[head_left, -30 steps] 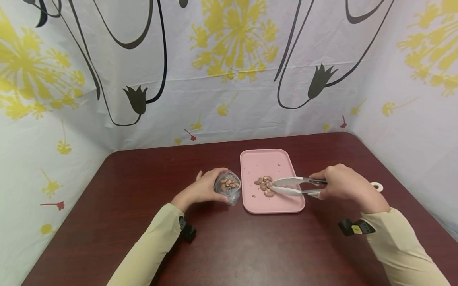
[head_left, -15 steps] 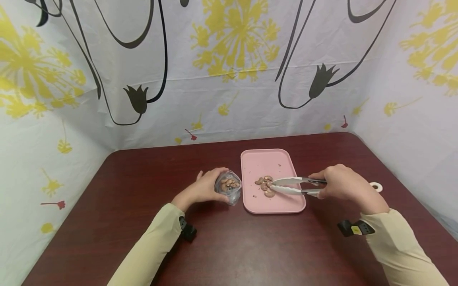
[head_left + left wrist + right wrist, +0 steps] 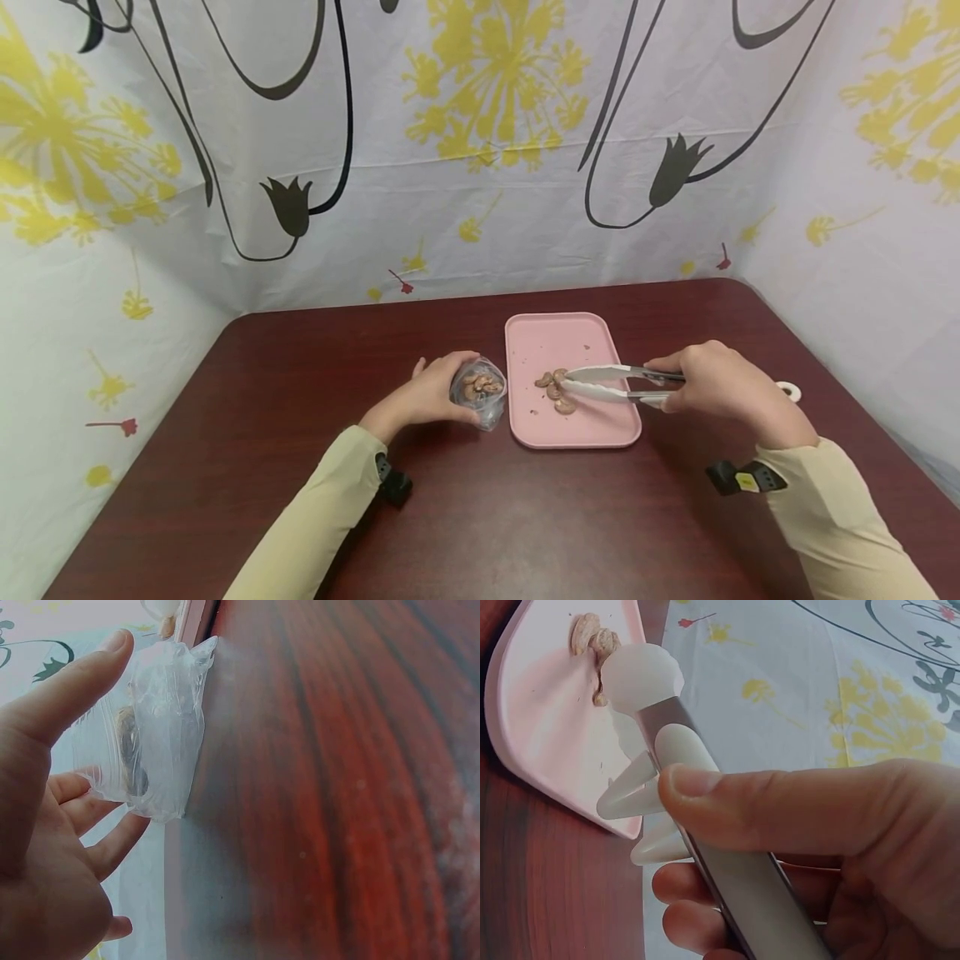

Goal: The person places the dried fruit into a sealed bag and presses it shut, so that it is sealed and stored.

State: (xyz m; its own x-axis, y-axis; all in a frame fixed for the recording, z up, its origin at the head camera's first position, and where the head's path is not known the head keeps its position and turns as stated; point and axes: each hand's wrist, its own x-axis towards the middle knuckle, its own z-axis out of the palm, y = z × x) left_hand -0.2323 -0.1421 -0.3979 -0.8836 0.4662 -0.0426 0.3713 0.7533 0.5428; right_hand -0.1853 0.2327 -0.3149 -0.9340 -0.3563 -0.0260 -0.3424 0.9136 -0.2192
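My left hand (image 3: 429, 392) curls thumb and fingers round a clear plastic bag (image 3: 491, 410), its mouth up, with brown cashews (image 3: 480, 385) inside. The same bag (image 3: 169, 735) looks crumpled in the left wrist view, with the thumb on one side and fingertips on the other. My right hand (image 3: 723, 387) grips metal tongs (image 3: 611, 383) with white tips. Those tips are at a small cluster of cashews (image 3: 564, 407) on the pink tray (image 3: 555, 333); whether a nut is pinched between them is hard to tell. In the right wrist view, the thumb presses the tongs' arm (image 3: 742, 900).
The tray lies on a dark red-brown table (image 3: 480, 517), its left edge close beside the bag. Small crumbs dot the tray. The white ring end (image 3: 789, 391) of the tongs shows behind my right hand. Patterned white cloth (image 3: 480, 233) surrounds the table's back and sides.
The tongs' tips have shifted slightly left and away from me over the cashews and are now closer together. My left hand and the bag have stayed in place.
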